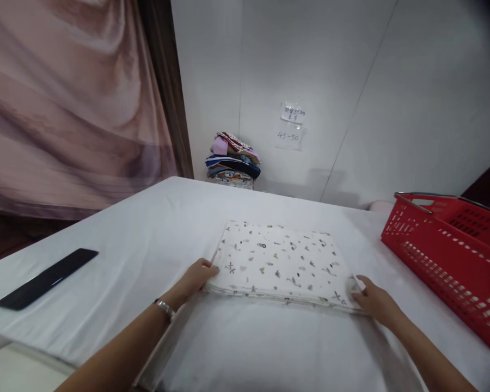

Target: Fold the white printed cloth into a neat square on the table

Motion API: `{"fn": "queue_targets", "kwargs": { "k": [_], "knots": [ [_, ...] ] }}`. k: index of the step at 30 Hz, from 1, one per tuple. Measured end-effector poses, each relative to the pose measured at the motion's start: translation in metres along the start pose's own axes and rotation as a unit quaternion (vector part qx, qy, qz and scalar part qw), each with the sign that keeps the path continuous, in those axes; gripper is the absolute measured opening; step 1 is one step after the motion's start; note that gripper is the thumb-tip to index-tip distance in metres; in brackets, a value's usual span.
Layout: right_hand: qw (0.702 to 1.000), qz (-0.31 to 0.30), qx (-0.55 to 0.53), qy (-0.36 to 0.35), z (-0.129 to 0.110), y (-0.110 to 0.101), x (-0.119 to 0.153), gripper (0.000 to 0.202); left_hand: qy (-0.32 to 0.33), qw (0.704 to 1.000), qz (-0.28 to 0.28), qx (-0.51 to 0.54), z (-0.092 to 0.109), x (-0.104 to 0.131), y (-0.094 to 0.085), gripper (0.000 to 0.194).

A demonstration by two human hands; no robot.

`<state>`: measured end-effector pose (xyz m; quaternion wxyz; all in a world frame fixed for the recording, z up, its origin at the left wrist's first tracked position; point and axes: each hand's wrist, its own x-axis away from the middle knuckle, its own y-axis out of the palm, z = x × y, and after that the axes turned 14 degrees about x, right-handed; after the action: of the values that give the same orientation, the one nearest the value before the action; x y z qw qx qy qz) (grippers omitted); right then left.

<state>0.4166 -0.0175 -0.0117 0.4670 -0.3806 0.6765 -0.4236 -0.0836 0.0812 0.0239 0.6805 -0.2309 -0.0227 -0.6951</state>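
Observation:
A white cloth (277,261) with small grey, green and brown prints lies folded into a flat, layered rectangle on the white-covered table (147,234). At its near left corner, my left hand (198,274) grips the edge between thumb and fingers. On the other side, my right hand (373,299) pinches the near right corner, where a bit of the fabric lifts slightly. Both hands are closed on the same cloth, and its near edge shows several stacked layers. A silver band circles my left wrist.
To the right stands a red perforated plastic basket (445,261) with a metal handle. A flat black strip-like object (47,277) lies on the left. Beyond the far edge rises a pile of folded fabrics (233,162) by the wall. A pink curtain (73,98) hangs at left.

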Motion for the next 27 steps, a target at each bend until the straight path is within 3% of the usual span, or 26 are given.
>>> {"fn": "queue_targets", "kwargs": {
  "k": [2,4,7,9,12,15,19,25,27],
  "knots": [
    [0.996,0.012,0.063,-0.057,-0.022,-0.002,0.002,0.038,-0.019,0.998,-0.003,0.057,0.001,0.006,0.001,0.045],
    [0.990,0.007,0.052,-0.133,-0.061,-0.005,0.010,0.039,-0.023,0.995,-0.004,0.102,0.003,0.011,0.001,0.057],
    [0.958,-0.045,-0.023,-0.281,-0.141,-0.007,0.028,0.039,-0.040,0.987,-0.005,0.158,0.008,0.014,0.002,0.066],
    [0.937,-0.050,-0.054,-0.341,-0.199,-0.004,0.039,0.049,-0.049,0.981,-0.010,0.186,0.012,0.014,0.003,0.068],
    [0.916,-0.054,-0.071,-0.390,-0.276,0.008,0.046,0.065,-0.041,0.979,-0.013,0.202,0.018,0.015,0.005,0.070],
    [0.920,-0.043,-0.048,-0.387,-0.332,0.023,0.043,0.068,-0.027,0.974,-0.015,0.225,0.022,0.018,0.006,0.071],
    [0.935,-0.055,-0.031,-0.348,-0.363,0.034,0.032,0.065,-0.030,0.968,-0.026,0.247,0.024,0.021,0.003,0.073],
    [0.935,-0.087,-0.054,-0.341,-0.356,0.011,0.018,0.045,-0.036,0.971,-0.112,0.207,0.020,0.013,-0.012,0.065],
    [0.939,-0.087,-0.073,-0.324,-0.352,0.002,0.013,0.036,-0.017,0.977,-0.109,0.182,0.016,0.000,-0.014,0.057]
  ]
}}
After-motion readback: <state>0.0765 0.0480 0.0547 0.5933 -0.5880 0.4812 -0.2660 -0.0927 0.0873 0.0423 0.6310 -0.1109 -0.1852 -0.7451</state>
